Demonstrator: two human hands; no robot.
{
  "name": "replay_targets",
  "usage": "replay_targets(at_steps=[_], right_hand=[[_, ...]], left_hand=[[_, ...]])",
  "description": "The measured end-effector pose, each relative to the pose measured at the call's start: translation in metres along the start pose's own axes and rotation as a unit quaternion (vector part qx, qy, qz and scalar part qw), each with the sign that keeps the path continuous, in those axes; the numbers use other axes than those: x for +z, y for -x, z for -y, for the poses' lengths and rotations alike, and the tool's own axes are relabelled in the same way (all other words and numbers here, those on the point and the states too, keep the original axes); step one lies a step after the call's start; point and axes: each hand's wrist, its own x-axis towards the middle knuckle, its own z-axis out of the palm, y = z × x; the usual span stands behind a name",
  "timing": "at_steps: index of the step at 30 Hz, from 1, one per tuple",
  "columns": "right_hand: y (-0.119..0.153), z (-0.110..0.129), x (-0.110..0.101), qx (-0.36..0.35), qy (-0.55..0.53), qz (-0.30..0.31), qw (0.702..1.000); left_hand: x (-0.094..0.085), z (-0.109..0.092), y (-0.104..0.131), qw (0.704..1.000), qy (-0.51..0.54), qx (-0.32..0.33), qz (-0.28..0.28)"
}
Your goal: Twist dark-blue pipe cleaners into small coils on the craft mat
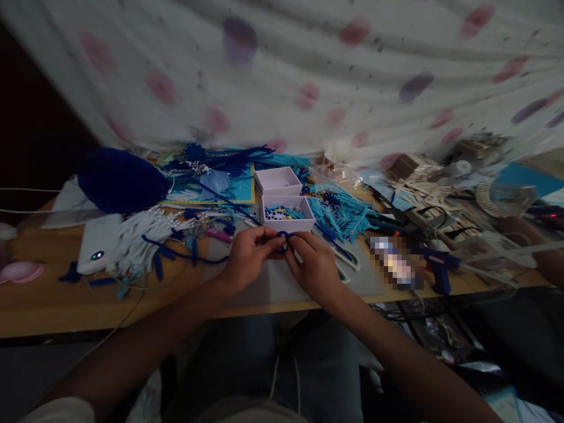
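And here, at the table's [39,311] near edge, a dark blue strand [285,235] is pinched between the fingertips of the left hand [252,257] and the right hand [314,262], looped in the small gap where they almost meet. It is held above a grey mat [282,288], just in front of a pale box [288,224] filled with beads and bits of blue. The wood is crowded: to the left, a white bundle [143,235] is spread near a big dark blue mass [121,180]; to the right, turquoise pieces [341,214] are heaped, and beyond them a blue glue gun [440,264] is seen. The whole back is closed off by a white curtain [282,64], dotted with pink and purple, in dim light.
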Motion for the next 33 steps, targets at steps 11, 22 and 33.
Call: replay_targets(at_steps=[11,22,33], right_hand=[[-0.016,-0.003,-0.026,-0.029,0.028,0.103,0.994],[-0.017,-0.011,-0.021,-0.064,0.173,0.112,0.976],[-0.020,-0.025,-0.015,0.023,0.066,0.100,0.992]], left_hand=[[-0.001,-0.008,-0.013,0.993,0.049,-0.074,0.082],[0.009,0.002,-0.025,0.998,0.056,-0.003,0.015],[0.013,0.013,-0.026,0.993,0.120,-0.013,0.002]])
